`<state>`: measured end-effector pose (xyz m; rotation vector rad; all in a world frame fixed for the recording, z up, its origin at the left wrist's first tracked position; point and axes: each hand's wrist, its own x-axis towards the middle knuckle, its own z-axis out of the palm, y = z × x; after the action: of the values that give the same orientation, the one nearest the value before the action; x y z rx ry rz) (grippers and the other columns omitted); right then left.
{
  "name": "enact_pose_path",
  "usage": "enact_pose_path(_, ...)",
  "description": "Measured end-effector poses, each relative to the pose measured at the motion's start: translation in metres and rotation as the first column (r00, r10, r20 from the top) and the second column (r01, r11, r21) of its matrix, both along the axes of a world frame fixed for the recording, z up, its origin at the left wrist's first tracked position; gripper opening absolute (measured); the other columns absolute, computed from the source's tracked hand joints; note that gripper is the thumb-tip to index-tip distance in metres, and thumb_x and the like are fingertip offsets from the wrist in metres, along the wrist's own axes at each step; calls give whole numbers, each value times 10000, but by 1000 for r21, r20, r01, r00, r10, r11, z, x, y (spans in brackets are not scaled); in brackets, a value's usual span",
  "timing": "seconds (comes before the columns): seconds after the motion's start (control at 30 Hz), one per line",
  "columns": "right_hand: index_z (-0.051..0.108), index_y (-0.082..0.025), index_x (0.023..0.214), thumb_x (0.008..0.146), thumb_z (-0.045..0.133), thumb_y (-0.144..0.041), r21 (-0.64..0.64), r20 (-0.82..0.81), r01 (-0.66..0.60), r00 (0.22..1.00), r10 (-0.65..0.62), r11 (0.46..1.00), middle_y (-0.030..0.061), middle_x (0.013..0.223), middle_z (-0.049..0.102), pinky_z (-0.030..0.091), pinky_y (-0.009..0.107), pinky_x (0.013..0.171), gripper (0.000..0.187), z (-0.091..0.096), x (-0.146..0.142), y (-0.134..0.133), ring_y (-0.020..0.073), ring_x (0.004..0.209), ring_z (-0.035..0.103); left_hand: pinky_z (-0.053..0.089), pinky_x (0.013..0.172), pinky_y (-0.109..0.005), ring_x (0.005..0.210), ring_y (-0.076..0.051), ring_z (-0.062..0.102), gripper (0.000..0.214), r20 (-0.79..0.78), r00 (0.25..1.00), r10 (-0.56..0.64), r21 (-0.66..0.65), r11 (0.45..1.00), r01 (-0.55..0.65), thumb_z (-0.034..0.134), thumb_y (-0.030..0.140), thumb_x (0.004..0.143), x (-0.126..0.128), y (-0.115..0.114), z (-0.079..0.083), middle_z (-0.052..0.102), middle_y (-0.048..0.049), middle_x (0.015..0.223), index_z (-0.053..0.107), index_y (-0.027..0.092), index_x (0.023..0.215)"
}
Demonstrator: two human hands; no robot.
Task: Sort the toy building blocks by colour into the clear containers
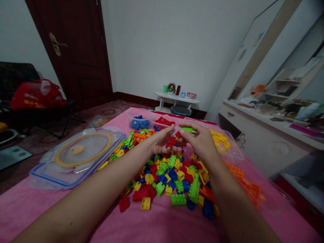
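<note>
Your left hand (162, 140) is half curled, cupping red blocks (171, 143) over the mixed pile (174, 175); your right hand (199, 137) curves beside it, grip unclear. Likely light, stiff plastic: pinch opposite flat sides.

On the pink cloth (136, 226), multicoloured plastic blocks (164, 175) lie centrally, stacked flat clear-plastic lids (93, 145) left; a round clear-plastic tub (130, 117) containing blue plastic blocks (139, 123) stands at far side.

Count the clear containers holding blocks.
5: the blue-block container at back left; the red-block container beside it; the green-block container, partly behind the right hand; the yellow-block container farther right; the orange-block container nearest, at right. Others may be hidden.
</note>
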<state>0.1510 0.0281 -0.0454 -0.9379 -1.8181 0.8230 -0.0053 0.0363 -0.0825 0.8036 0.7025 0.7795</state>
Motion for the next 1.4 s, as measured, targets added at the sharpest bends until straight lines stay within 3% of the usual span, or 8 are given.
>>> enact_pose_path(0.13,664,-166,882,727,594,-334,100,294,17,955,-46,995,45,804,670,433,240,529,239,5,10,-1,126,584,582,317,301,-95,469,-97,567,379,156,985,71,-111,992,-54,388,436,893,-4,3,3,602,-70,664,590,117,923)
enact_pose_path(0.23,689,-217,757,636,673,-278,36,743,-105,667,44,994,-1,718,664,373,226,523,137,6,21,-4,129,606,572,257,275,-79,414,-68,496,251,172,964,202,-146,973,-177,421,304,888,-8,4,5,555,-41,608,580,111,867)
enact_pose_path(0.33,702,-256,732,535,730,-207,-104,926,-142,347,148,984,-29,702,664,333,219,510,204,4,21,-11,130,620,575,235,266,-81,412,-66,473,233,184,951,250,-163,962,-221,438,279,874,-10,5,5,546,-44,609,586,100,872)
enact_pose_path(0.47,713,-259,751,524,702,-138,-124,968,-117,204,146,985,-27,744,684,321,216,506,258,-1,8,-19,139,664,598,243,266,-85,411,-69,478,241,180,953,244,-155,964,-218,441,280,868,-11,8,1,551,-42,613,592,98,912)
enact_pose_path(0.9,705,-205,719,594,584,-121,-62,992,-143,102,77,988,61,771,697,364,230,538,194,5,-7,-36,182,683,618,290,281,-92,445,-88,512,257,162,955,249,-174,960,-221,426,296,873,-14,9,-1,566,-57,627,591,110,936)
enact_pose_path(1.07,697,-219,704,634,559,-140,-62,981,-141,172,87,988,34,742,684,345,222,536,174,5,7,-25,146,630,592,280,276,-86,435,-80,501,244,142,957,252,-177,958,-225,415,280,875,-13,8,0,559,-52,627,586,113,922)
enact_pose_path(1.27,691,-263,775,616,628,-172,44,945,30,324,-52,999,2,783,672,326,229,553,194,1,33,6,139,674,587,297,284,-92,443,-85,514,261,136,959,250,-171,959,-226,403,298,883,-14,9,-1,569,-55,627,582,115,928)
enact_pose_path(1.4,683,-262,823,552,725,-259,-25,954,-23,299,31,999,-6,811,669,338,226,573,275,-12,31,11,148,716,588,372,319,-120,498,-112,562,326,135,951,279,-171,952,-255,363,344,903,-12,9,-3,582,-80,645,571,93,888)
